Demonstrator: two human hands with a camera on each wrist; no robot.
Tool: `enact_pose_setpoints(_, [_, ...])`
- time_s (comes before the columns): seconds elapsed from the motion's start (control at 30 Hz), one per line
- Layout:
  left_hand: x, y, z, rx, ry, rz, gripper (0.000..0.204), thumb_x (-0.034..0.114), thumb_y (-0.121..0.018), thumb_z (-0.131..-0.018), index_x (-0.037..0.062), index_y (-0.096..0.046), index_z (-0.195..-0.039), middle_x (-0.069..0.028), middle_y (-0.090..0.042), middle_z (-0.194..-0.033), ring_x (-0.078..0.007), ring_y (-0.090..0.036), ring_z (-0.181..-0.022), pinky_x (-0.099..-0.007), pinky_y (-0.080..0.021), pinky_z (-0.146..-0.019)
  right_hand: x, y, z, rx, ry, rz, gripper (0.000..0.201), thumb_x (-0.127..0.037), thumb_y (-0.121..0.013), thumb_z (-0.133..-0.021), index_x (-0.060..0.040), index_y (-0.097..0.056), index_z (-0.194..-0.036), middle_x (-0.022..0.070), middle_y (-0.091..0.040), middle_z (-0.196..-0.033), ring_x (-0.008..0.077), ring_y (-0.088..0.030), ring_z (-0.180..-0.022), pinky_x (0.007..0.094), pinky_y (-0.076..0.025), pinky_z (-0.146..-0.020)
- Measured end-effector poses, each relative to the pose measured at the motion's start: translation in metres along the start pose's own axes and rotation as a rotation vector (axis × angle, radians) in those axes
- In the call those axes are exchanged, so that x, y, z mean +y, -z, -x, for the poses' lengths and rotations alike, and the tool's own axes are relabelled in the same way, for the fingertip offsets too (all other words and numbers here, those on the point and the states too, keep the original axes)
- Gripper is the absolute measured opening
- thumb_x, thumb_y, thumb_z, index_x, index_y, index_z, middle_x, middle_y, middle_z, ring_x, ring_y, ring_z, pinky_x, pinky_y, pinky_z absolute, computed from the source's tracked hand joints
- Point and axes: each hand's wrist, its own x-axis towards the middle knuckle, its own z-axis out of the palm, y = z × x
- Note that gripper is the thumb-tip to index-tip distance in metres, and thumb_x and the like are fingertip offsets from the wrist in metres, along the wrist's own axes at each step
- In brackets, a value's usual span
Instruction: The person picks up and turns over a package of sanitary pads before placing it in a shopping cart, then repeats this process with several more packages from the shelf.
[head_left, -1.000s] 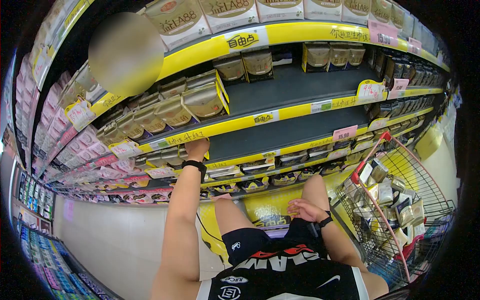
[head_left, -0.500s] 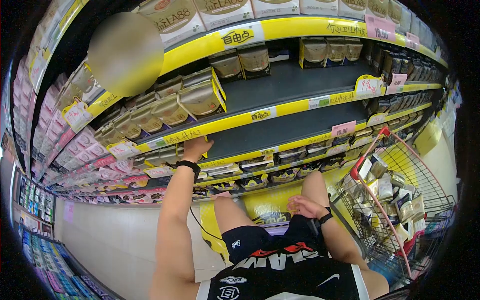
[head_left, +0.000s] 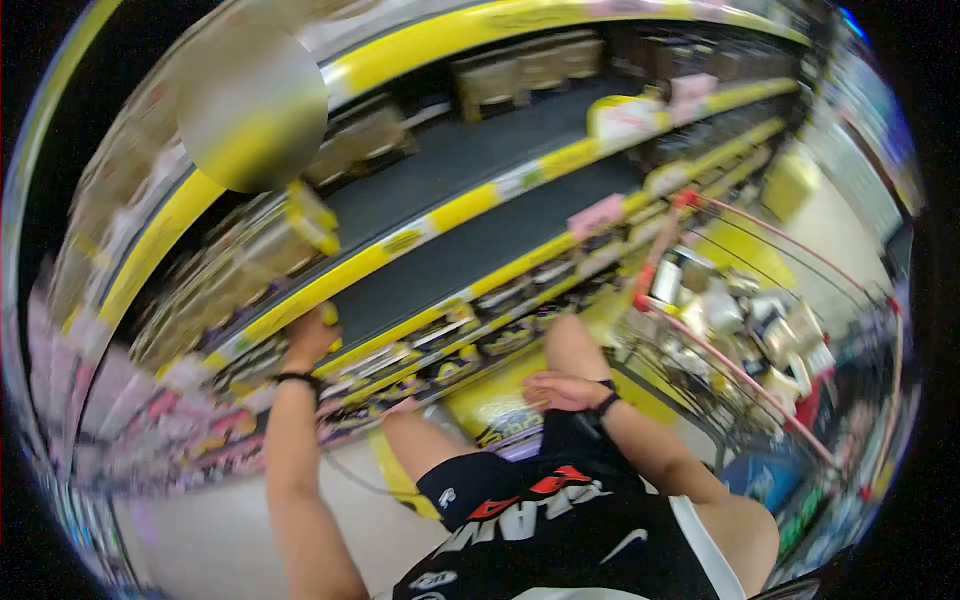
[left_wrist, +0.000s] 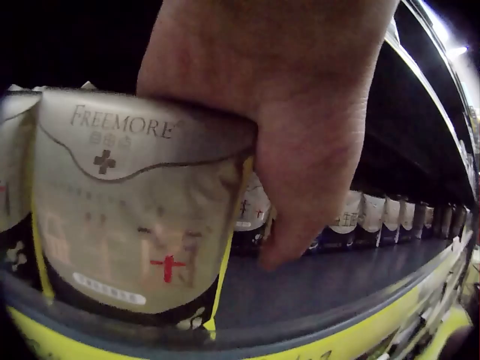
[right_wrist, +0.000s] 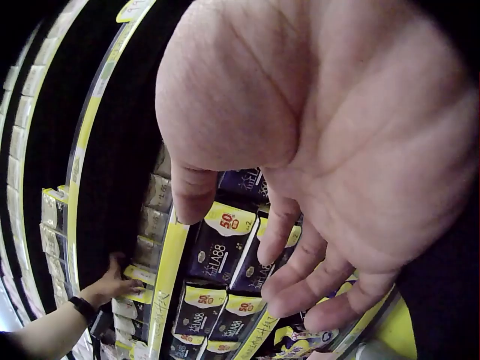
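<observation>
Left hand [left_wrist: 300,112] gripping top of pack [left_wrist: 131,210] at front edge of shelf [left_wrist: 315,300]; best lifted clear of neighbours; right hand [head_left: 560,390] relaxed, empty, on thigh.

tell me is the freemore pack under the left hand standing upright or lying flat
Upright: the Freemore pack stands on its base at the shelf edge, label facing out, the left hand gripping its top.

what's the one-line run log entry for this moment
left hand: grips Freemore pack on shelf | right hand: holds nothing, rests on thigh | cart: to the person's right, holds packs
</observation>
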Motion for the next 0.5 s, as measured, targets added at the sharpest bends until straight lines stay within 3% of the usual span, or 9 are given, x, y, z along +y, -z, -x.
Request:
enact_pose_setpoints(0.03, [-0.027,-0.026,-0.007,0.103,-0.134,0.031,0.082,0.032,-0.084,-0.072,0.0019,-0.047,-0.139,-0.0279,-0.053,-0.137,-0.0457,-0.049,-0.129,-0.0509,-0.039,-0.110,0.000,-0.002,0.001,0.032,-0.021,0.027,0.025,-0.028,-0.059,-0.103,-0.0156,-0.057,-0.125,0.0036,-0.067,-0.115,0.0182,-0.063,-0.111,0.0365,-0.050,-0.093])
enact_pose_setpoints(0.07, [-0.039,-0.042,-0.012,0.121,-0.081,-0.035,0.088,0.039,-0.083,-0.071,0.0056,-0.047,-0.143,-0.0240,-0.054,-0.140,-0.0433,-0.050,-0.130,-0.0533,-0.040,-0.106,0.001,-0.003,0.002,0.003,0.004,0.042,0.025,-0.028,-0.059,-0.103,-0.0167,-0.055,-0.125,0.0021,-0.067,-0.114,0.0179,-0.063,-0.111,0.0366,-0.049,-0.092])
enact_pose_setpoints(0.13, [-0.013,-0.017,-0.004,0.027,0.015,-0.071,0.086,0.037,-0.082,-0.075,0.0046,-0.043,-0.145,-0.0244,-0.053,-0.139,-0.0436,-0.049,-0.130,-0.0552,-0.038,-0.107,-0.002,-0.012,0.004,0.006,0.014,0.040,0.021,-0.029,-0.060,-0.102,-0.0160,-0.055,-0.118,0.0034,-0.066,-0.112,0.0172,-0.062,-0.108,0.0361,-0.050,-0.090])
enact_pose_setpoints(0.23, [-0.020,-0.032,-0.008,0.145,0.027,-0.222,0.084,0.037,-0.077,-0.083,-0.0005,-0.039,-0.147,-0.0264,-0.051,-0.141,-0.0429,-0.048,-0.131,-0.0554,-0.036,-0.110,-0.008,-0.025,0.009,0.090,0.008,0.117,0.023,-0.030,-0.063,-0.099,-0.0146,-0.057,-0.114,0.0028,-0.065,-0.102,0.0157,-0.060,-0.102,0.0348,-0.049,-0.088])
enact_pose_setpoints(0.33, [0.003,-0.011,-0.002,0.133,0.097,-0.237,0.080,0.036,-0.075,-0.086,-0.0026,-0.041,-0.147,-0.0274,-0.049,-0.144,-0.0426,-0.049,-0.131,-0.0558,-0.038,-0.108,-0.009,-0.030,0.009,0.156,0.076,0.358,0.023,-0.028,-0.064,-0.098,-0.0127,-0.058,-0.114,0.0019,-0.062,-0.097,0.0141,-0.059,-0.097,0.0320,-0.049,-0.084])
enact_pose_setpoints(0.4, [0.030,0.018,0.007,0.083,0.125,-0.203,0.074,0.034,-0.074,-0.086,-0.0023,-0.045,-0.143,-0.0272,-0.048,-0.146,-0.0430,-0.050,-0.130,-0.0568,-0.040,-0.105,-0.030,-0.051,0.027,0.132,0.196,0.630,0.023,-0.026,-0.064,-0.098,-0.0105,-0.059,-0.114,0.0013,-0.062,-0.096,0.0131,-0.059,-0.094,0.0300,-0.049,-0.082])
enact_pose_setpoints(0.47, [0.048,0.021,0.022,0.257,0.056,-0.292,0.066,0.031,-0.072,-0.085,-0.0012,-0.049,-0.138,-0.0263,-0.054,-0.136,-0.0433,-0.053,-0.124,-0.0544,-0.040,-0.105,-0.076,-0.091,0.067,0.102,0.298,0.812,0.025,-0.025,-0.065,-0.097,-0.0064,-0.061,-0.112,0.0004,-0.063,-0.096,0.0117,-0.060,-0.089,0.0266,-0.050,-0.079])
enact_pose_setpoints(0.5, [0.061,0.022,0.032,0.305,0.052,-0.332,0.062,0.030,-0.072,-0.084,-0.0010,-0.052,-0.134,-0.0260,-0.057,-0.131,-0.0434,-0.054,-0.120,-0.0534,-0.039,-0.106,-0.095,-0.090,0.075,0.129,0.451,0.912,0.025,-0.026,-0.066,-0.096,-0.0060,-0.061,-0.111,0.0003,-0.063,-0.097,0.0116,-0.060,-0.089,0.0269,-0.050,-0.080])
